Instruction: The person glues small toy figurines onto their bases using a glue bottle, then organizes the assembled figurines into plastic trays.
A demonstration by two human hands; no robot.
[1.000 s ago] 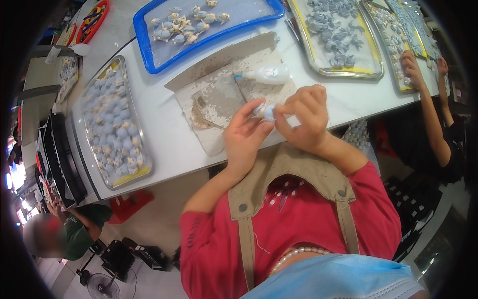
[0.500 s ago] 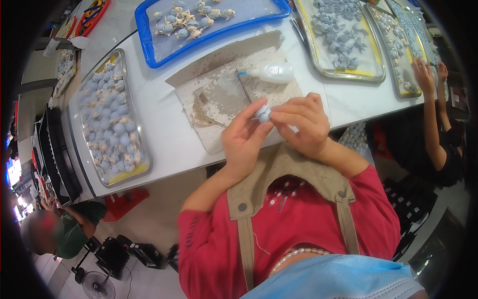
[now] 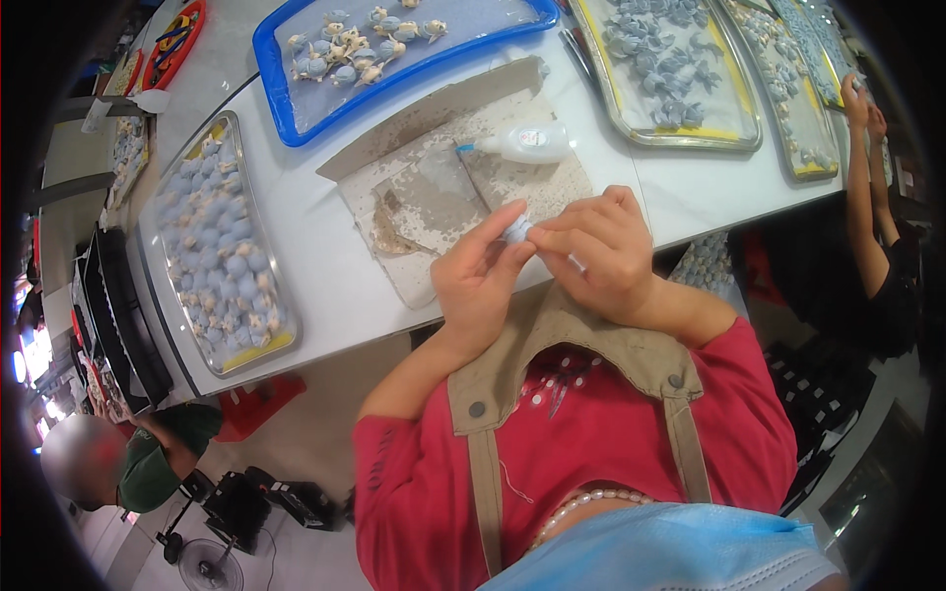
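Between both hands, over the table's near edge, is a small pale-blue figurine piece (image 3: 516,229), mostly covered by the fingers. My left hand (image 3: 480,281) pinches it between thumb and forefinger. From the other side, the fingertips of my right hand (image 3: 606,256) press on the same piece. Just beyond the hands lies a worn cardboard sheet (image 3: 394,281) with a raised back flap, stained with dried residue. A white squeeze bottle (image 3: 532,144) with a blue tip rests on its side there.
A blue tray (image 3: 296,128) holds cream-and-blue figurines at the back. On the left, a metal tray (image 3: 286,340) is full of similar pieces. Another metal tray (image 3: 734,138) carries blue-grey parts. A co-worker's hands (image 3: 865,113) are at the far right; another person (image 3: 158,448) sits lower left.
My fingers have closed further over the figurine piece, so less of it shows. The surroundings have shifted slightly in view. At the far right, the co-worker's hands have moved up.
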